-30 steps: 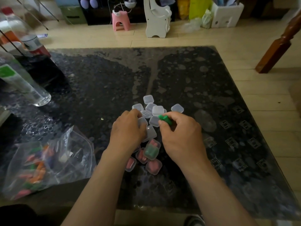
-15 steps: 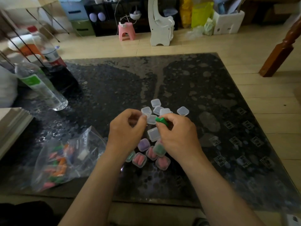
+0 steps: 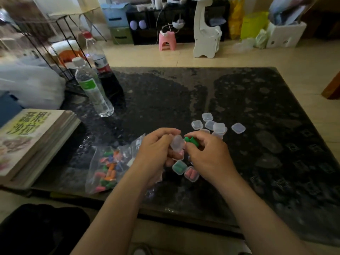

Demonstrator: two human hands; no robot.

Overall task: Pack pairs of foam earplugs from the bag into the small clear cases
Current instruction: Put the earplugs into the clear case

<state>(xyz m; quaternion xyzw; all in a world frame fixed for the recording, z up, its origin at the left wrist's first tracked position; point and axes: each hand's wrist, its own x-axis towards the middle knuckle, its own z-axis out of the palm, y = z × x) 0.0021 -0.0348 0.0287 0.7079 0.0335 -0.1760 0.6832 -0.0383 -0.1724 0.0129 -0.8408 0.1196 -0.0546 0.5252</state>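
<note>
My left hand [image 3: 156, 151] holds a small clear case [image 3: 177, 143] lifted off the dark glass table [image 3: 266, 162]. My right hand [image 3: 207, 153] pinches green foam earplugs [image 3: 191, 141] right beside that case. Below the hands lie filled cases, one with green plugs [image 3: 179, 167] and one with pink plugs [image 3: 192, 173]. A cluster of empty clear cases [image 3: 213, 125] sits just beyond my right hand. The clear bag of mixed-colour earplugs [image 3: 108, 168] lies left of my left wrist.
A stack of books [image 3: 31, 140] rests at the table's left edge. A water bottle [image 3: 92, 89] and a dark soda bottle [image 3: 104, 74] stand at the back left. Beyond the table are a pink stool [image 3: 167, 41] and a white stand [image 3: 207, 34].
My left hand has lifted a clear case off the table up to the green earplugs in my right hand. The camera view has shifted left, bringing the books and bottles into view.
</note>
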